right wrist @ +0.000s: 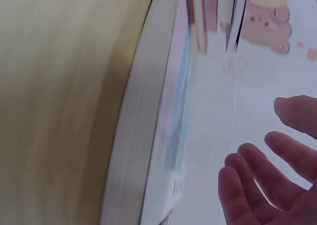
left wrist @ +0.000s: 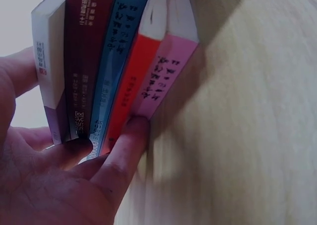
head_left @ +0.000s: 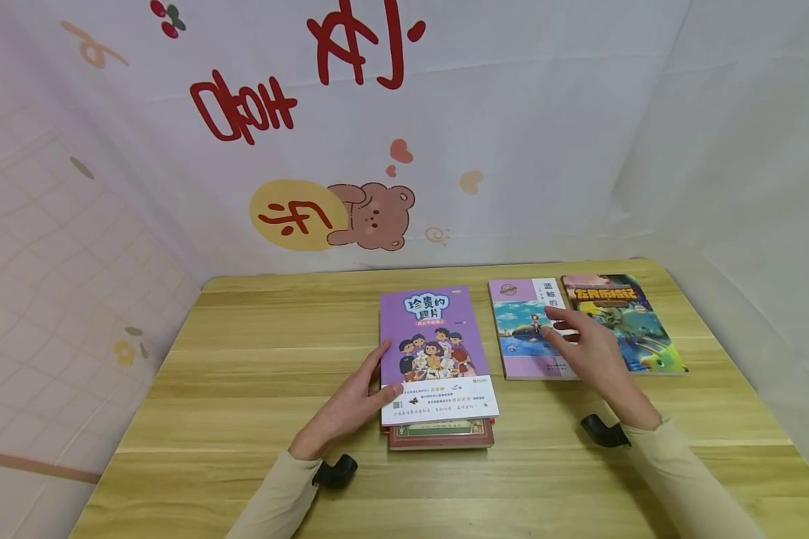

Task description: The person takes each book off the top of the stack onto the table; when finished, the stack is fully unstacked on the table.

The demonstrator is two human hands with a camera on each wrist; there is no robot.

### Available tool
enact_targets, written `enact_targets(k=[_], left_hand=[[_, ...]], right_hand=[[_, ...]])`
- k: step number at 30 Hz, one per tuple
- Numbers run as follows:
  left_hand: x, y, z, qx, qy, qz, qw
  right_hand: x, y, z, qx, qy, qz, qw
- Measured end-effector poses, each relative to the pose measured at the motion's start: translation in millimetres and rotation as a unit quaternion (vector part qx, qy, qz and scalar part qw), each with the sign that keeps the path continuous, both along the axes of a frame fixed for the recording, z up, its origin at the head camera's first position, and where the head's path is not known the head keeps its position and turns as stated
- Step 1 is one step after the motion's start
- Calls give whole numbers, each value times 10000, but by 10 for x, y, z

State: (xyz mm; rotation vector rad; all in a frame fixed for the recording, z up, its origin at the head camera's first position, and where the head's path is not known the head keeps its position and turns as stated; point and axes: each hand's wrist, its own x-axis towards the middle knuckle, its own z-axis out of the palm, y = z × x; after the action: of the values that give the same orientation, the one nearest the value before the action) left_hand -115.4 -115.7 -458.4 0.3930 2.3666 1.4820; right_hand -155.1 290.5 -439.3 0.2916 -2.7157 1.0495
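Against unclenched left hand (head_left: 350, 400), book stack (head_left: 438, 359); beneath relaxed, empty right hand (head_left: 592, 355), lilac book (head_left: 522, 329).

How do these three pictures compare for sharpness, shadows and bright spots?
Head view: fairly even light, large title readable on the purple illustrated book; left wrist view: dark shadow on the pale wood-grain table beside the pink-spined paperback, washed-out white beyond the left hand; right wrist view: blur over the pink-and-blue paperback, cover picture smeared.

Book stack (head_left: 438, 352) on table (head_left: 276, 352), single book (head_left: 520, 340) right, second book (head_left: 623, 326) farther right
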Motion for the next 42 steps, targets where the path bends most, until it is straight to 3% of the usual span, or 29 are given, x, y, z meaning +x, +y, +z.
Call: enact_targets(k=[8,17,25,32,37,42], left_hand=[[-15,-11,29,-14,182,-4,9998],[-74,31,53,280,21,580,9979],[-73,-62,75,651,34,227,9976],[-10,-265,52,543,-279,-214,9979],[12,-506,46,753,-470,-110,9960],[26,-688,61,1135,-625,193,9914]], right_hand=[[90,-272,3,-305,-217,567,9977],[140,-503,-30,-705,-711,1040,9895],[136,-634,-54,-706,-852,1264,9858],[191,-744,-84,-653,-988,1735,9777],[186,-869,-88,-576,-1322,2119,9666],[194,-925,-90,-218,-1427,1985,9694]])
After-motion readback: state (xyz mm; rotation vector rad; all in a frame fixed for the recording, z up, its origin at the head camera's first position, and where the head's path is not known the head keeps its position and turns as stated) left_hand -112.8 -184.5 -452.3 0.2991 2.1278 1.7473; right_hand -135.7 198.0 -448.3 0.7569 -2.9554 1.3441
